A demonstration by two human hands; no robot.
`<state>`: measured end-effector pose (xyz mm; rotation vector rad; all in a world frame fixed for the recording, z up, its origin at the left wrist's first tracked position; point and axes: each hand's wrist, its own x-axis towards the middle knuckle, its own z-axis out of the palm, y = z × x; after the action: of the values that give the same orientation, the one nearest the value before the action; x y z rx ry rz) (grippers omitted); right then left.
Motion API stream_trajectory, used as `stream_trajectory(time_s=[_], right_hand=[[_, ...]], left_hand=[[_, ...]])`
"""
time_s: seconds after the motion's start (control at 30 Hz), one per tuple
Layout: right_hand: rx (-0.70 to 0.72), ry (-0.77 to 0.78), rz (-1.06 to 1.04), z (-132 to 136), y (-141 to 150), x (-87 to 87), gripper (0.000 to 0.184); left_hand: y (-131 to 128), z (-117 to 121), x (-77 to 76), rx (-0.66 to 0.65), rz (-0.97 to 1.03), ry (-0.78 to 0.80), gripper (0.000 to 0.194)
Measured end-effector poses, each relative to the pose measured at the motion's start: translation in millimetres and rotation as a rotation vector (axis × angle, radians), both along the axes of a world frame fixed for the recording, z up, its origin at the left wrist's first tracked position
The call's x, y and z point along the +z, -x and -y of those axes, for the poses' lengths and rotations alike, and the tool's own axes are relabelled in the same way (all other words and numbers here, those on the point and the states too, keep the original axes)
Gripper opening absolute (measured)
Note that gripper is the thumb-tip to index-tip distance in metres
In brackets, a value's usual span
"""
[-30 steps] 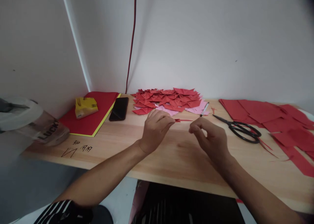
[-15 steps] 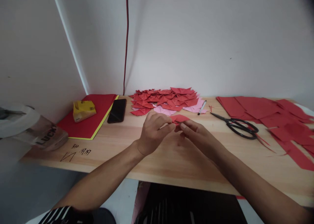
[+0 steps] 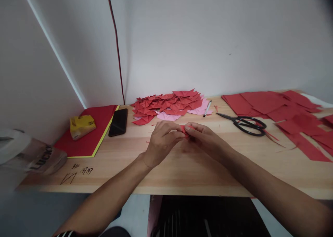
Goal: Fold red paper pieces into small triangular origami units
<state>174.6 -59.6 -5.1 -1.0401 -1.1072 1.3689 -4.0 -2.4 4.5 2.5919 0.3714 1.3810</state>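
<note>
A small piece of red folded paper (image 3: pixel 184 130) is pinched between my two hands above the middle of the table. My left hand (image 3: pixel 164 140) grips its left side with thumb and fingertips. From the right, my right hand (image 3: pixel 204 137) holds it, thumb on top. Much of the paper is hidden behind the fingers. Just beyond the hands lies a pile of folded red paper pieces (image 3: pixel 168 103), with some pink folded paper (image 3: pixel 169 116) among them against the wall.
Black-handled scissors (image 3: pixel 249 126) and a pen (image 3: pixel 207 108) lie right of the hands, with red paper sheets (image 3: pixel 265 103) farther right. On the left are a phone (image 3: pixel 118 122), a yellow packet (image 3: pixel 82 126) on red sheets (image 3: pixel 91 147), and a cup marked LUCKY (image 3: pixel 44 157).
The view has tilted and shifted slightly. The red paper between my hands shows less, as the fingers have closed in around it and the hands have drawn together.
</note>
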Motion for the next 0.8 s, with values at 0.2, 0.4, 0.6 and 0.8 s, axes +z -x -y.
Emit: stream_trajectory(time_s=[0.2,0.4,0.6,0.8], right_hand=[[-0.025,0.051,-0.024,-3.4,-3.1,-4.7,0.04],[0.003,0.047,-0.001,-3.3,-4.6,-4.0,0.042],[-0.046,0.017,0.171,-2.2,-4.4,-0.6,0.046],[-0.152,-0.128,0.493,-3.3,-5.8,2.4,0.038]], left_hand=[[-5.2,1.5,-2.2,-0.041,0.088,0.238,0.006],[-10.6,-0.3,-4.2,-0.086,0.093,0.561,0.005],[-10.5,0.0,-0.9,-0.054,0.063,0.67,0.004],[-4.7,1.2,-1.9,0.004,-0.085,0.39,0.009]])
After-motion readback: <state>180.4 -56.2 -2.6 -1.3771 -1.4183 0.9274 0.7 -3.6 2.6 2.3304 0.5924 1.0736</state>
